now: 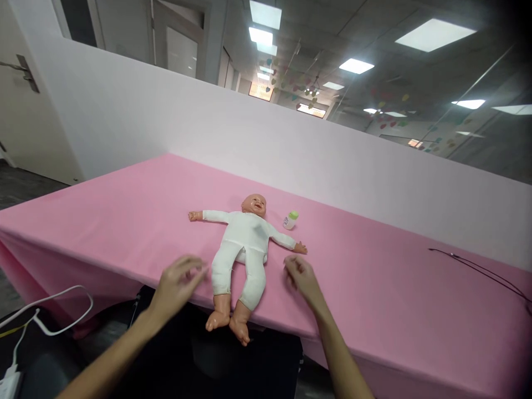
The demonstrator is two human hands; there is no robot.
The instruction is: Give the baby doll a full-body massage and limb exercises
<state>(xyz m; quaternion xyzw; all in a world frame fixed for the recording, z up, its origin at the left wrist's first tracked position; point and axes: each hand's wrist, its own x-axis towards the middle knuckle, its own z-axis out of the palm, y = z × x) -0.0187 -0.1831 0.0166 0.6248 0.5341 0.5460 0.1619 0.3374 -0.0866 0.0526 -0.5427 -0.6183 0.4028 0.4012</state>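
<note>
A baby doll (246, 235) in a white cloth body lies on its back on the pink-covered table (361, 266), arms spread. Its head points to the wall and its bare feet hang past the near edge. On the left, beside the doll's leg, my left hand (178, 284) is open with bent fingers and nothing in it. My right hand (303, 279) hovers on the other side, just below the doll's hand, its fingers loosely curled and no object visible in them. Near the doll's head stands a small bottle (291, 220) with a green cap.
A thin black cable (477, 269) lies at the table's right. A white partition wall (332, 160) runs along the far edge. At lower left, a white cord (62, 293) loops near a power strip (10, 382). A door (33, 105) is at far left.
</note>
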